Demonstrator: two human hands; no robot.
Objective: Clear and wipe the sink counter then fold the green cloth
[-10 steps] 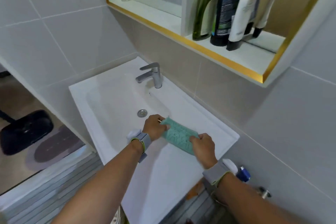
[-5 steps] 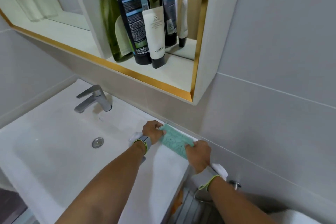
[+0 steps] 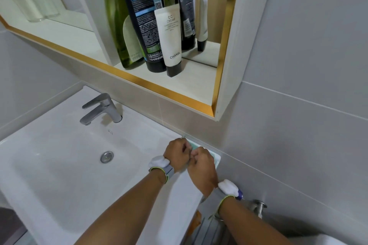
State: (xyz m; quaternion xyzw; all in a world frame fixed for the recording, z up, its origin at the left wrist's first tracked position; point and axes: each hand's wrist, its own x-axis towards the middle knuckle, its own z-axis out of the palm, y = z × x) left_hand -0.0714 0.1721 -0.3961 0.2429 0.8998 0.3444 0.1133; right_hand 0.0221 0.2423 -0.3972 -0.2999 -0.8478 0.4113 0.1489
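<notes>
The green cloth [image 3: 214, 157] lies at the far right corner of the white sink counter [image 3: 151, 201], against the tiled wall. Only thin strips of it show behind and beside my hands. My left hand [image 3: 176, 152] and my right hand [image 3: 201, 162] are pressed together over it, knuckles touching, both with fingers closed on the cloth. Each wrist wears a grey band with a white pad.
A chrome faucet [image 3: 100, 110] and a round drain [image 3: 107, 156] sit left of my hands. Above, a gold-edged niche [image 3: 169, 95] holds a green bottle [image 3: 119, 26], a black tube [image 3: 147, 28] and a white cream tube [image 3: 171, 40]. A metal fitting [image 3: 257, 206] juts out low right.
My hands have come together, bringing the two ends of the cloth toward each other. The stretched-out cloth is now mostly hidden under them. The view has tilted up and closer.
</notes>
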